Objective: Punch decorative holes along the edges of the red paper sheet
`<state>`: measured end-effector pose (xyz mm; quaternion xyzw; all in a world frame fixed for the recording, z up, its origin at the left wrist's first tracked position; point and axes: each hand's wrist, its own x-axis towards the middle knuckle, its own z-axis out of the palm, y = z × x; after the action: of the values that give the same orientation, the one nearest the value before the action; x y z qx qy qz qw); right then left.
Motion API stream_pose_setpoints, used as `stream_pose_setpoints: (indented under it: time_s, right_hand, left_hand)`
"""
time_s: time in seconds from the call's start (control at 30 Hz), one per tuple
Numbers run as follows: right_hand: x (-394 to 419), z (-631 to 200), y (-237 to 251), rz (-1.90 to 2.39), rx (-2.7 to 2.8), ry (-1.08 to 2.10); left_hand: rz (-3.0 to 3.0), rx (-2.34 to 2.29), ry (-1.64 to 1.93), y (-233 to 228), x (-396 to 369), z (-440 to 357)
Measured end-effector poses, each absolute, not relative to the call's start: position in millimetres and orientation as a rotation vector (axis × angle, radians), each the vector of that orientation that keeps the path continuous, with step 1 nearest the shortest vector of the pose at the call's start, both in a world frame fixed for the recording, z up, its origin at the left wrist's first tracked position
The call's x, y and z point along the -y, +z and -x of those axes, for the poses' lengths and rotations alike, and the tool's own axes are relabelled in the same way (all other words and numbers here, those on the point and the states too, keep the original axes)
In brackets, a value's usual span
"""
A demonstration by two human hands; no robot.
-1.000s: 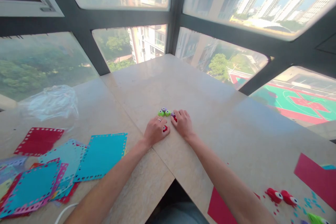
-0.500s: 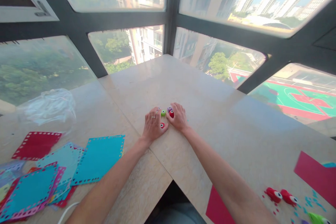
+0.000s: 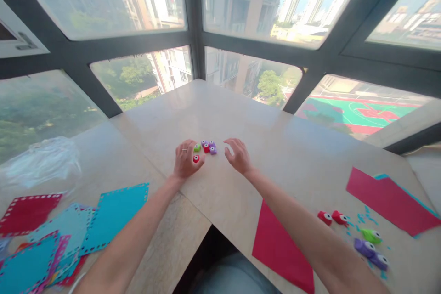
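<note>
My left hand (image 3: 187, 160) rests on the stone-patterned counter, thumb spread from its curved fingers. In the gap between thumb and fingers sits a small red one-eyed paper punch (image 3: 196, 159), and a green punch (image 3: 197, 148) is by the fingertips. Just to the right, another red punch (image 3: 206, 148) stands among purple punches (image 3: 212, 150). My right hand (image 3: 237, 155) is apart from this cluster, on its right side, with bent, parted fingers and nothing between them.
Colored sheets with hole-punched edges (image 3: 115, 216) lie in a pile at left, beside clear plastic wrapping (image 3: 41, 163). Red paper (image 3: 279, 248) lies by my right forearm. More punches (image 3: 371, 236), blue paper bits and red sheets (image 3: 386, 197) are at right. Windows border the counter.
My right hand has drawn away to the right from the punches it was touching. My left hand stays beside the cluster, with more of the purple punches showing. The view has turned right.
</note>
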<state>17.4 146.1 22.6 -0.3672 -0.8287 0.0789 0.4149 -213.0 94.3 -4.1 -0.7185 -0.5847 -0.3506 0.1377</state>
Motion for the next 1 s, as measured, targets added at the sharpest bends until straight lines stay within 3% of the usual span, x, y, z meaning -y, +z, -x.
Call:
stream_pose_setpoints:
  time_s: [0.23,0.53,0.77,1.0]
  right_hand:
    - [-126.5,-175.6,56.9,1.029,2.117,0.145]
    - [-12.6,-344.5,75.8,1.619,1.606,0.12]
    - [74.2,-393.2,66.2,1.793,1.477,0.19]
    - [106.2,-386.6,22.4,1.851,1.662,0.078]
  left_hand:
    - [2.042,1.564,-1.162,14.1,-77.9,173.4]
    - [2.389,1.62,-1.162,24.1,-91.0,56.8]
    - [2.585,1.608,-1.038,-3.2,-98.8,6.8]
    - [3.08,1.108,-0.908,23.8,-50.2,-71.5]
